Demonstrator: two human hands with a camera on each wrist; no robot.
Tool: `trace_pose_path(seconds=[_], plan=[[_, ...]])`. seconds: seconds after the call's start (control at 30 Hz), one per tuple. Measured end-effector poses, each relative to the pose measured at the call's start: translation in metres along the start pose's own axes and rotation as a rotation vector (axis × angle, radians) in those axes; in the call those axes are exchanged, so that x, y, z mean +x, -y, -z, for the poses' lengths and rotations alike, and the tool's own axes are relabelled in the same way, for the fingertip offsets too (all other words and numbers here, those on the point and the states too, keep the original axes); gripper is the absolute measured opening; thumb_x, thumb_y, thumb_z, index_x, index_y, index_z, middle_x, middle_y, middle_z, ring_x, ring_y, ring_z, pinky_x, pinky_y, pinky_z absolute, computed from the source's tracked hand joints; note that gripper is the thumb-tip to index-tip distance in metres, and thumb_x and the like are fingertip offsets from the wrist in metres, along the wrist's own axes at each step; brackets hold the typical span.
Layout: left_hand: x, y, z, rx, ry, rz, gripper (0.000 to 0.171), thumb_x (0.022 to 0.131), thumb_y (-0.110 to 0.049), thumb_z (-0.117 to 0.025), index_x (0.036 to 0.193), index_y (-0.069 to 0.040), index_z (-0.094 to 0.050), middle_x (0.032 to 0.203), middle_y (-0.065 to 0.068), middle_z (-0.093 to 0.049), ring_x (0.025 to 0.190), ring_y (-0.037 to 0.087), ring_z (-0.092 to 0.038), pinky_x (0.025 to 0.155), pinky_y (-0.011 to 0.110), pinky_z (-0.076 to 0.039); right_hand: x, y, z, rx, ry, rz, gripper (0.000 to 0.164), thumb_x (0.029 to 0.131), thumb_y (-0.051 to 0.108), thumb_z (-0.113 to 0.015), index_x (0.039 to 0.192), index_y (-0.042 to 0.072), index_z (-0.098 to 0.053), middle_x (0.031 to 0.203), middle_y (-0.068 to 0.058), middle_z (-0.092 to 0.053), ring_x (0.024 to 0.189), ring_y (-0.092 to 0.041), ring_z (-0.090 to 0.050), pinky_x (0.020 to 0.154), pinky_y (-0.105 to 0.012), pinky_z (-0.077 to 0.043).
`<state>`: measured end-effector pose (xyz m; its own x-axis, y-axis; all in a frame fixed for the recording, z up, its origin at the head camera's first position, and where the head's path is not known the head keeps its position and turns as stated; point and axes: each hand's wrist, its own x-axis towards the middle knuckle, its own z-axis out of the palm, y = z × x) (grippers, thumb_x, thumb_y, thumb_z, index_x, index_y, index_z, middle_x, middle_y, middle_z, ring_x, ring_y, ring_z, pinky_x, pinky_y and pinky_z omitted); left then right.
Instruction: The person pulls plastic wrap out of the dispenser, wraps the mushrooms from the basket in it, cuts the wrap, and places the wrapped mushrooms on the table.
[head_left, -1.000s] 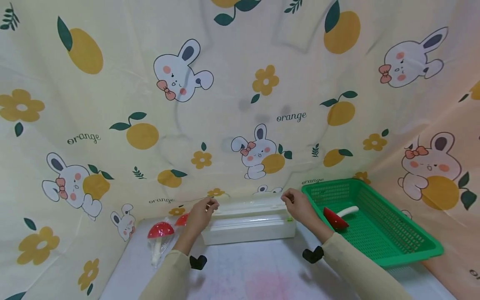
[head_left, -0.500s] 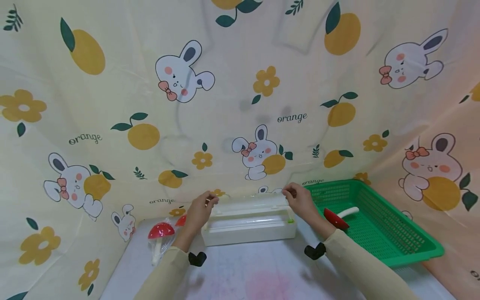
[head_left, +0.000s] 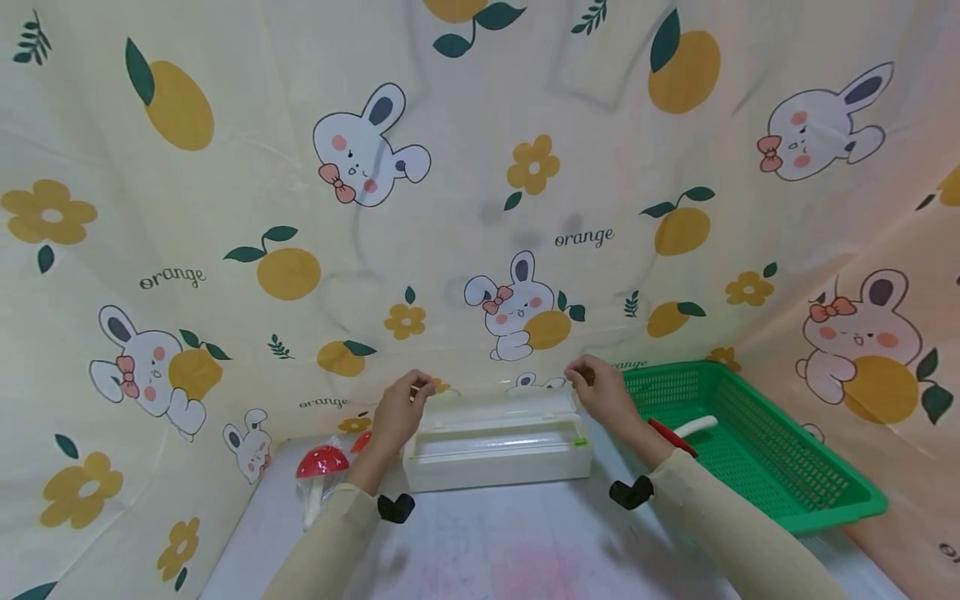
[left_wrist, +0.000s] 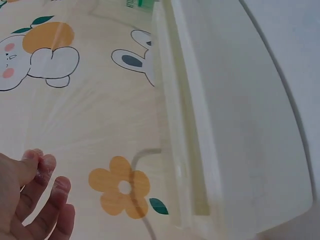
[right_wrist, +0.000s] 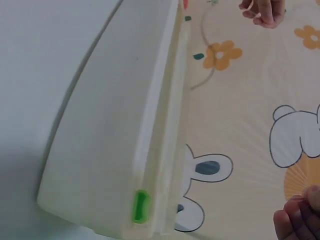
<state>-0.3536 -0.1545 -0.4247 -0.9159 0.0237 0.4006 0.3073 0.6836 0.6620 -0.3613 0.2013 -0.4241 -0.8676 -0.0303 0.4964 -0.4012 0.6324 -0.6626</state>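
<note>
Evidently, the left hand (head_left: 399, 407) and right hand (head_left: 606, 393), apart, each pinch clear cling film (left_wrist: 75, 125) stretched between them; the white cling-film dispenser (head_left: 498, 472) sits lower centre of frame; uneven pulling might wrinkle or tear the film.

Long open white box (head_left: 498, 468) on table (head_left: 465, 542); clear film (left_wrist: 100, 127) stretches from it, pinched by left hand (head_left: 401, 408) and right hand (head_left: 604, 396).

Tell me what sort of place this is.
Probably a small makeshift work corner indoors: a rabbit-and-orange printed cloth rises behind a pale tabletop, which bears a long white box and a green basket.
</note>
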Motion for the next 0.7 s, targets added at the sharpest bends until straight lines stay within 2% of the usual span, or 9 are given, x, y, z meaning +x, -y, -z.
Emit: trace_pose_path(seconds=[0.2,0.33,0.5,0.7], plan=[[0.001,-0.005,0.005,-0.025,-0.021,-0.039,0.011,0.101,-0.029,-0.061,0.105,-0.02,-0.065,0.1,0.0,-0.07,0.089,0.015,-0.062,0.074,0.033,-0.052,0.005,0.004,0.006,-0.009,-0.009,0.003,0.009,0.099,0.016,-0.064,0.104,0.009,-0.066,0.099,-0.012,-0.07,0.081,-0.021,-0.062,0.075,-0.034,-0.056],[0.003,-0.007,0.008,-0.034,-0.043,-0.071,0.012,0.101,-0.029,-0.061,0.104,-0.019,-0.066,0.098,0.0,-0.07,0.089,0.016,-0.062,0.072,0.033,-0.052,0.008,0.008,0.01,0.007,-0.022,0.015,0.01,0.1,0.016,-0.063,0.103,0.008,-0.066,0.095,-0.009,-0.069,0.081,-0.021,-0.063,0.076,-0.038,-0.056],[0.007,-0.012,0.01,-0.022,-0.077,-0.09,0.011,0.101,-0.028,-0.06,0.104,-0.019,-0.066,0.098,-0.001,-0.07,0.089,0.017,-0.063,0.072,0.034,-0.052,0.012,0.011,0.015,0.02,-0.029,0.04,0.01,0.1,0.017,-0.063,0.103,0.009,-0.067,0.093,-0.006,-0.068,0.079,-0.02,-0.063,0.074,-0.035,-0.055],[0.009,-0.016,0.011,0.008,-0.11,-0.105,0.009,0.101,-0.024,-0.061,0.105,-0.018,-0.064,0.097,-0.004,-0.068,0.087,0.016,-0.061,0.071,0.033,-0.051,0.015,0.014,0.019,0.041,-0.04,0.064,0.01,0.1,0.017,-0.062,0.103,0.008,-0.066,0.095,-0.013,-0.069,0.079,-0.02,-0.063,0.071,-0.032,-0.055]])
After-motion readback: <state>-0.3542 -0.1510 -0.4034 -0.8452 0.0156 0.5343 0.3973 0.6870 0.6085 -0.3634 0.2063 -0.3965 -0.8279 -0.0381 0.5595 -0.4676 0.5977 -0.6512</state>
